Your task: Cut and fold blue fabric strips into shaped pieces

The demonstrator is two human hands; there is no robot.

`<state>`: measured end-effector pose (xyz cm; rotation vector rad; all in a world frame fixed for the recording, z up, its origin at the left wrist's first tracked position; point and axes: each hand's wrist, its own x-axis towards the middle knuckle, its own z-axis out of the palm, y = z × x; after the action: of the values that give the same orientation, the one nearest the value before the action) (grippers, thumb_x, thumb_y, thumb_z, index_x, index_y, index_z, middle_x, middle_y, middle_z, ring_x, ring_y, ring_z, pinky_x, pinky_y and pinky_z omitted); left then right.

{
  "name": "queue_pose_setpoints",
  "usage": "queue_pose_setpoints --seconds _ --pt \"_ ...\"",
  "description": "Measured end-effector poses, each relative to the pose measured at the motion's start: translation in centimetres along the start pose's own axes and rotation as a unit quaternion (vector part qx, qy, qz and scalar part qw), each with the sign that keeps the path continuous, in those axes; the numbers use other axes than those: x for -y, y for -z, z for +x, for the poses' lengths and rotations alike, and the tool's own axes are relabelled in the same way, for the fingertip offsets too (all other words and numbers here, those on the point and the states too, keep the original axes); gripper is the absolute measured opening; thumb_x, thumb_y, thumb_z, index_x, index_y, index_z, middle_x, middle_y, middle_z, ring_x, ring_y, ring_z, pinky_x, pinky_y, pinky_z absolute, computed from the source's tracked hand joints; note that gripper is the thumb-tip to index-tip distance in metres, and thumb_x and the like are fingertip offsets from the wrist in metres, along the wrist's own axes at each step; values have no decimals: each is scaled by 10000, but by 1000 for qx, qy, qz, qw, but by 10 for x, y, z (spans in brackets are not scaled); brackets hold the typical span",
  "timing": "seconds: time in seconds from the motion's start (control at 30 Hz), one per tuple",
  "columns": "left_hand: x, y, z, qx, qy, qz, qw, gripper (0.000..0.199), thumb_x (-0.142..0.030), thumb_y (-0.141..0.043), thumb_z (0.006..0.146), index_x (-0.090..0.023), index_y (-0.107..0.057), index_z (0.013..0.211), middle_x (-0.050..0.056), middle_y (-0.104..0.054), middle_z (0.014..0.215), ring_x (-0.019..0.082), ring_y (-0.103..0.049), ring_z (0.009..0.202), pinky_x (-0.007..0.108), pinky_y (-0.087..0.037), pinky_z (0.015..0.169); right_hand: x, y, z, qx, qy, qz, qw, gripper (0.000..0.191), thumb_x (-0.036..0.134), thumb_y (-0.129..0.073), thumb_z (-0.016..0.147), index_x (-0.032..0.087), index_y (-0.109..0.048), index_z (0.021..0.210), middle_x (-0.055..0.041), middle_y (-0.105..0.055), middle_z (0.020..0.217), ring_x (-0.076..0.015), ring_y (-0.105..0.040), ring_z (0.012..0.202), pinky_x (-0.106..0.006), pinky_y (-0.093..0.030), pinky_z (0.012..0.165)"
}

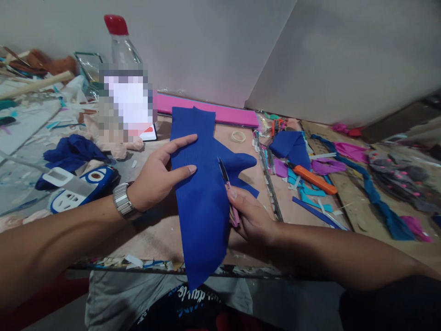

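A long piece of blue fabric [200,197] lies across the middle of the table, its lower tip hanging over the front edge. My left hand [165,168] grips its left side, thumb and index finger apart on top; the other fingers are hidden. In my right hand [250,211] is a small pair of scissors [225,174] with pink handles, closed around them. The dark blades point up and touch the fabric near its middle. To the right of the blades, a flap of the fabric stands up in a fold.
A phone [148,133] leans near a bottle [126,46] with a red cap. A blue-and-white device [84,188] and crumpled blue cloth [74,154] sit left. At right are an orange cutter [315,179], a tape ring [238,136] and colourful scraps. A pink strip [237,116] runs along the wall.
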<state>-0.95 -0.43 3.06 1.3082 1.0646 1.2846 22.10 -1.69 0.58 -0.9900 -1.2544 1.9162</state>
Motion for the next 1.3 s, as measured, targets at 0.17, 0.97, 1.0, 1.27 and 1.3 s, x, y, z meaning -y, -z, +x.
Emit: queue_pose_setpoints --seconds 0.17,0.97,1.0,1.27,1.3 --pt "-3 -2 -1 6 -10 16 1000 706 -286 -811 816 -171 -581 1474 130 -630 1481 325 -634 1309 469 -529 1133 2 -1 -1 -3 -18 10 1000 493 695 -761 826 224 -614 833 44 -506 573 -122 -401 503 -275 -281 502" --pt "-1 -4 -5 31 -21 14 999 713 -321 -824 820 -203 -580 1479 121 -598 1519 336 -609 1347 451 -556 1106 6 -8 0 16 18 48 999 532 646 -766 852 226 -527 630 47 -455 507 -116 -372 478 -272 -317 501" --pt "-1 -4 -5 34 -21 12 999 716 -318 -823 823 -200 -573 1485 122 -599 1517 334 -608 1350 453 -546 1119 8 -9 -1 16 17 55 998 519 643 -779 840 226 -538 646 51 -458 512 -115 -368 476 -270 -325 502" --pt "-1 -6 -6 40 -15 2 999 719 -295 -816 834 -184 -559 1496 133 -608 1506 327 -622 1337 461 -531 1139 4 -5 0 -6 -5 21 1000 491 690 -739 848 231 -592 754 45 -472 541 -128 -374 496 -283 -340 521" --pt "-1 -6 -6 39 -13 3 999 720 -296 -817 831 -188 -560 1495 134 -611 1502 330 -625 1331 465 -537 1131 2 -3 0 -11 -4 6 1000 493 696 -726 856 231 -594 759 35 -491 555 -138 -402 516 -291 -362 541"
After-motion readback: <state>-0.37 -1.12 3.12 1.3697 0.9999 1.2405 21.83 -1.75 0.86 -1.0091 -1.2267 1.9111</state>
